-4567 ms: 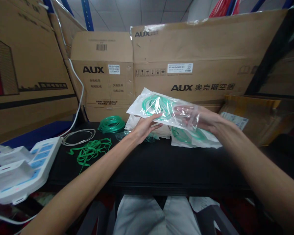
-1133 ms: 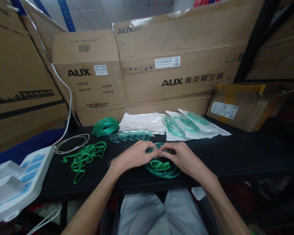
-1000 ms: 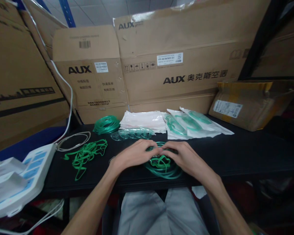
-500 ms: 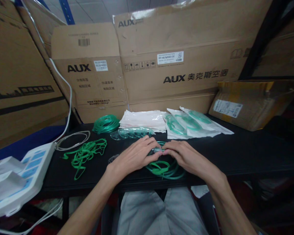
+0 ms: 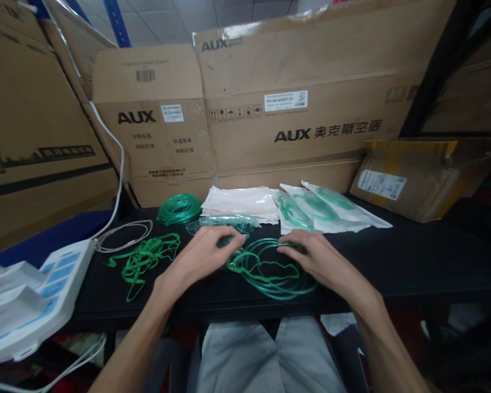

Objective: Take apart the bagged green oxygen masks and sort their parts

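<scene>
In the head view, my left hand (image 5: 207, 254) is curled with thumb and fingertips together on a clear green-tinted oxygen mask, mostly hidden under the palm. A green elastic strap (image 5: 280, 271) runs from beside that hand across a coil of green tubing (image 5: 284, 295) lying near the table's front edge. At the coil's upper right side, my right hand (image 5: 311, 251) has its thumb and fingers closed on the tubing. The hands are apart, with the coil between them.
Behind my hands lie a row of clear masks (image 5: 245, 222), a stack of white pouches (image 5: 239, 201), filled pouches (image 5: 317, 210) and another green tubing coil (image 5: 179, 209). Tangled green straps (image 5: 145, 259) and a power strip (image 5: 36, 305) are left. Cardboard (image 5: 286, 131) stands behind; a carton (image 5: 417, 180) sits right.
My hands, previously meeting over the coil, have moved apart; the left has gone further left. More of the tubing coil and the stretched-out strap now shows. The camera view has shifted slightly.
</scene>
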Available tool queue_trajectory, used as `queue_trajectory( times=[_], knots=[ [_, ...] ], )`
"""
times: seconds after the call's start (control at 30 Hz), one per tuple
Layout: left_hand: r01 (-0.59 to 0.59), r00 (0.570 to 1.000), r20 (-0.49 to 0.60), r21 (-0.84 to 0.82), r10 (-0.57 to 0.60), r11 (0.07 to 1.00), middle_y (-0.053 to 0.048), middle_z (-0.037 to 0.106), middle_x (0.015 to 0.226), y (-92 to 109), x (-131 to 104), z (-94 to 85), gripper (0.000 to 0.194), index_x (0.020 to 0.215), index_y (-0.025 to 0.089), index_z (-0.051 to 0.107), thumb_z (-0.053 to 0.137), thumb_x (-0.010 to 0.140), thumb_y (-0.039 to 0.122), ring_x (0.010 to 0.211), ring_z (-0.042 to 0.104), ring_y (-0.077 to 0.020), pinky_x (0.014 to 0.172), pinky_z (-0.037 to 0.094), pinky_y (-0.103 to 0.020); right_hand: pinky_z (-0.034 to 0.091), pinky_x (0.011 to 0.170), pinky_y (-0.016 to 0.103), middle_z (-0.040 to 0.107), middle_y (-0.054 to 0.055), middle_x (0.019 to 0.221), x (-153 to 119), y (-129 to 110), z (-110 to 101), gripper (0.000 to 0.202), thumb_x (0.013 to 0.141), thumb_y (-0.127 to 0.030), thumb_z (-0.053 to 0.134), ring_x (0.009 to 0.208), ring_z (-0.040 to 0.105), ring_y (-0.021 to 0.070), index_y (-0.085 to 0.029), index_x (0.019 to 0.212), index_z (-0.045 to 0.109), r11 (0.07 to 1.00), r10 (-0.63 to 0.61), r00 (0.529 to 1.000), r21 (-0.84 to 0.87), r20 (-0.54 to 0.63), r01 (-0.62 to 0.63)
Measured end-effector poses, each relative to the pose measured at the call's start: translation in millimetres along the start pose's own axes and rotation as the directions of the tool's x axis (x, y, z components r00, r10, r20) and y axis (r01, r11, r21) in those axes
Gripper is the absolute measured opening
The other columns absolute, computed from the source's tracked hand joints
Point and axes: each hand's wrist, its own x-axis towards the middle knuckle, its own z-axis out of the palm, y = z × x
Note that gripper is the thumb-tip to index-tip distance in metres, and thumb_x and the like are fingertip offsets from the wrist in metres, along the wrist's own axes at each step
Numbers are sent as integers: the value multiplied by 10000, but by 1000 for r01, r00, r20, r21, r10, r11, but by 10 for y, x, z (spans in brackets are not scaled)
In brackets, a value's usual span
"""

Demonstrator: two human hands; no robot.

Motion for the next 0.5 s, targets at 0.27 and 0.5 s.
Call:
queue_trajectory(
  times=[0.27,0.5],
  knots=[
    [107,992,42,211,-118,972,-70,769,1003,-23,78,27,465,972,235,778,447,950,561,976,692,-272,870,475,-318,509,896,348,664,87,981,33,-23,142,242,960,-261,574,973,627,229,-225,1105,763,990,-49,999,-131,-8,48],
    [116,955,215,360,-203,926,-114,764,985,20,280,66,504,1019,225,765,536,871,649,956,699,-322,816,488,-361,502,887,366,664,111,1022,-118,73,87,319,930,-399,620,962,644,253,-200,1151,734,971,112,988,-199,-107,-131]
  ],
)
